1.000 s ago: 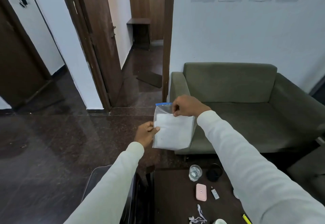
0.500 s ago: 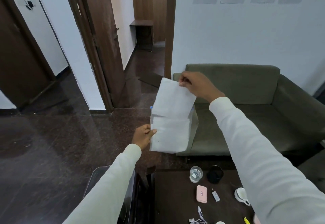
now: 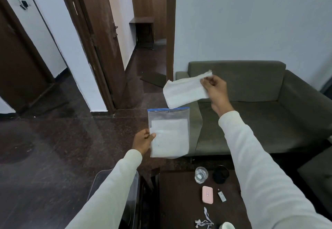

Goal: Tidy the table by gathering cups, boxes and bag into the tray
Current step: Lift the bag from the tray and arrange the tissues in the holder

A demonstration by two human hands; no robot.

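Above the dark table [image 3: 176,201], a clear bag [image 3: 168,131] is pinched by the left hand [image 3: 142,140] — white sheets inside. A folded white cloth [image 3: 185,92] is gripped by the right hand [image 3: 215,90]; below stand a glass [image 3: 201,174], black cup [image 3: 221,174] and pink case [image 3: 207,194].

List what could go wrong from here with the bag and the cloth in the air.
The left hand pinches the bag by one edge only, so it could slip and fall. The white cloth dangles from the right hand above the table's glass of water; lowered carelessly, it might tip it.
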